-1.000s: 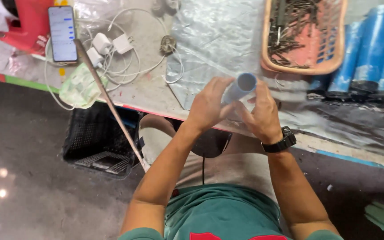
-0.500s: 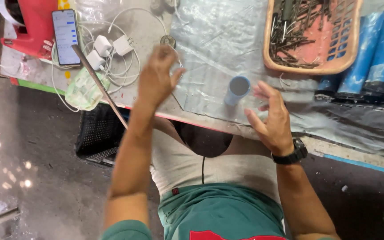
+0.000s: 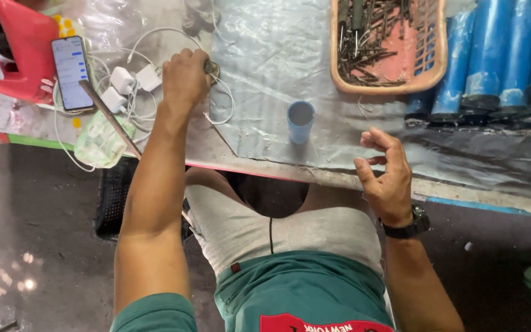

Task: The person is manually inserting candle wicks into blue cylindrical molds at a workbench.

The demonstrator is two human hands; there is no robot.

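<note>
Both hands have come off the blue tube point(image 3: 300, 120) since a second ago, when they held it between them above the table edge; it now stands upright by itself on the clear plastic sheet point(image 3: 278, 49), open end up, touching neither hand.

From where I watch, the biggest change is the left hand point(image 3: 184, 79): it has swung far out to the left and now sits among the white charger cables point(image 3: 155, 67), its fingers curled down over a small dark metal piece point(image 3: 212, 67). I cannot tell whether they actually grip it, since the knuckles cover the tips. Just beyond those fingers lie the white plug blocks point(image 3: 131, 83), and further out the phone point(image 3: 72, 72) leaning on the red box point(image 3: 23, 55).

My right hand point(image 3: 385, 172) has dropped back to the near edge of the table, palm turned up, fingers loosely curled, thumb and forefinger close but holding nothing. The tube is well to the left of those fingertips; the basket of dark metal parts point(image 3: 388, 86) lies beyond them, with the row of blue rolls point(image 3: 499, 61) off to their right.

I judge the tube set aside while the left hand fetches a part.
</note>
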